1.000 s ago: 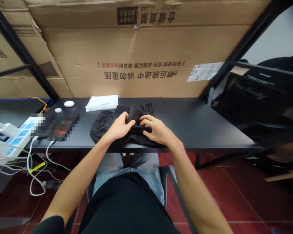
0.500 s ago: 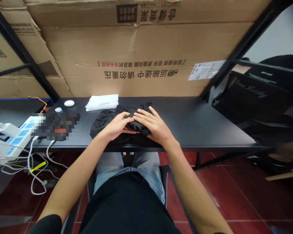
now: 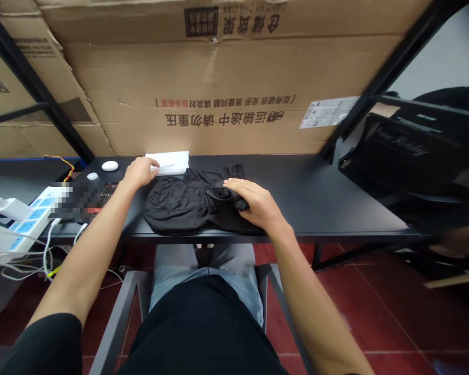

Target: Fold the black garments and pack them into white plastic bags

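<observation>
Black, thin-looking cloth (image 3: 175, 205) lies crumpled at the centre of the frame, on the near half of the dark desk (image 3: 328, 200), its rounded end spread toward the left and its right part bunched into a roll; the right hand (image 3: 260, 204) lies over that roll, fingers side by side and bent across its top, probably to stop the folds from springing loose; the thumb is hidden, so I cannot tell whether the cloth is pinched or only pressed down.

Left of centre, the left hand (image 3: 139, 172) is at the near-left edge of some white sheets (image 3: 172, 162), fingertips over them; whether they grip a sheet or merely touch it I cannot tell; the sheets lie just beyond the cloth, perhaps to be within reach while leaving the front of the desk for the fabric.

Toward the left edge of the frame are a white oval object (image 3: 110, 166), a small white disc (image 3: 93, 176), a partly pixelated dark screen (image 3: 108, 191) and a white power strip (image 3: 35, 211); cardboard (image 3: 226, 73) stands upright behind the desk, seemingly as a backing panel.
</observation>
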Demonstrator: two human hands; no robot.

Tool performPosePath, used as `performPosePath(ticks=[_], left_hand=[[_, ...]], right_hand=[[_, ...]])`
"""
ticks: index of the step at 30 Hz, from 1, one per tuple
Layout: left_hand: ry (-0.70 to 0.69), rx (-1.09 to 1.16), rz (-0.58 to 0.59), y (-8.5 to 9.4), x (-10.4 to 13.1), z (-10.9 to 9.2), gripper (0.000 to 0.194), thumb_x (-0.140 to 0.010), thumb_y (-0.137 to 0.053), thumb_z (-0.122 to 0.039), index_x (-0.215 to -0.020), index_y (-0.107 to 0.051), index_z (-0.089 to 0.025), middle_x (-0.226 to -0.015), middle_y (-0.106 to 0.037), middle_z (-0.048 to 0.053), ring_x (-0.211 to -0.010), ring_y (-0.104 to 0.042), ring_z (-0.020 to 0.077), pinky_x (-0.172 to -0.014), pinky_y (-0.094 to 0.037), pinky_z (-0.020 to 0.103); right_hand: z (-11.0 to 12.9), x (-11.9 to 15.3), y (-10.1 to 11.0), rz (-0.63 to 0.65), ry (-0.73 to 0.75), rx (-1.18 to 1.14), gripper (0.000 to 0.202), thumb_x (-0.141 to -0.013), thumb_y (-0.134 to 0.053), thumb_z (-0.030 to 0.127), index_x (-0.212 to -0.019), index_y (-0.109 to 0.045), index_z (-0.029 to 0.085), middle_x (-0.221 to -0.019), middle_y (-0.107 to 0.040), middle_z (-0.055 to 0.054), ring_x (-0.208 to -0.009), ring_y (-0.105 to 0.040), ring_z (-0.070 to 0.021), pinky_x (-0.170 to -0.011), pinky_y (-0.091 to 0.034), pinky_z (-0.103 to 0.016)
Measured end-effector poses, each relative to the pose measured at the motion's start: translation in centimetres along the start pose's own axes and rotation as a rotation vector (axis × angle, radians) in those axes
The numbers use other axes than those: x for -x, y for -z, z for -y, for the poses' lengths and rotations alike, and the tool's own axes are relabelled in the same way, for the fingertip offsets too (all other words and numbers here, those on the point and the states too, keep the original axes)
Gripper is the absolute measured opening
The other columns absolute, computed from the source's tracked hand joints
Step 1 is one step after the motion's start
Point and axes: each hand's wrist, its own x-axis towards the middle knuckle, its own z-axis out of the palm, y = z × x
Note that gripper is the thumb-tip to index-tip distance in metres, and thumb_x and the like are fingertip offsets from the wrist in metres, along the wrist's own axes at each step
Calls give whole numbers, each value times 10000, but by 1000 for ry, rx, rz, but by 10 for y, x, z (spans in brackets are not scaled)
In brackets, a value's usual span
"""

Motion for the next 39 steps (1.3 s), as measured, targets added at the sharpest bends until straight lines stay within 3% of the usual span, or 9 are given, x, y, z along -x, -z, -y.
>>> performPosePath(ticks=[5,10,14,18,24,30,32,35,39], left_hand=[[-31,-80,-97,10,10,-21,376,-1063,-583,-301,-1312,-846,-199,-1375,-816,211,-1345,-724,429,-1110,-578,530],[-193,-1,-216,29,39,-58,311,-1088,-555,-303,-1286,-777,-211,-1408,-805,173,-1340,-734,392,-1132,-571,502],[-335,143,-129,32,87,-95,193,-1080,-612,-328,-1207,-730,-244,-1364,-828,124,-1266,-771,358,-1120,-573,463],[-424,212,-2,21,132,-122,196,-1116,-571,-346,-1234,-699,-256,-1288,-839,132,-1165,-802,372,-1005,-598,456],[-404,315,106,0,148,-133,198,-1125,-558,-320,-1285,-666,-277,-1281,-842,119,-1160,-813,349,-986,-607,424],[-348,497,115,-5,136,-127,263,-1119,-573,-306,-1322,-739,-298,-1308,-860,95,-1273,-799,355,-1109,-595,455],[-346,484,116,-4,134,-128,283,-1128,-567,-338,-1295,-792,-295,-1269,-868,102,-1253,-801,360,-1120,-596,463],[-324,475,108,1,135,-132,302,-1119,-567,-339,-1246,-836,-289,-1171,-876,108,-1193,-811,362,-1103,-611,463],[-311,618,103,13,141,-137,225,-1003,-692,-295,-1153,-860,-293,-1110,-883,98,-1195,-810,378,-1078,-634,450]], right_hand=[[-2,2,1,2,-17,13,914,-721,-597,-65,-1574,-699,247,-1640,-744,-89,-1565,-687,-301,-1347,-555,-519],[-6,6,7,-64,-68,13,811,-787,-606,-29,-1547,-716,236,-1600,-771,-98,-1507,-733,-303,-1312,-585,-485],[-15,13,19,-161,-174,91,658,-846,-653,97,-1485,-739,228,-1463,-838,-122,-1332,-825,-344,-1184,-660,-494],[-25,18,32,-295,-347,249,290,-919,-684,282,-1190,-765,219,-1101,-881,-139,-1018,-863,-368,-937,-694,-462],[-31,18,35,-460,-460,304,265,-979,-693,469,-1097,-721,234,-951,-829,-142,-893,-831,-390,-844,-672,-494],[-8,10,21,-606,-406,176,414,-1054,-649,417,-1399,-717,197,-1260,-835,-216,-1203,-835,-414,-1060,-683,-612],[6,8,15,-549,-311,107,439,-1080,-612,359,-1492,-699,235,-1397,-810,-197,-1345,-797,-397,-1149,-662,-638],[24,6,6,-324,-157,-40,518,-1094,-637,301,-1605,-653,385,-1621,-729,-91,-1525,-705,-360,-1236,-632,-647],[38,2,-5,-79,80,-194,563,-1134,-633,225,-1650,-642,447,-1767,-630,-12,-1554,-689,-277,-1277,-623,-519]])
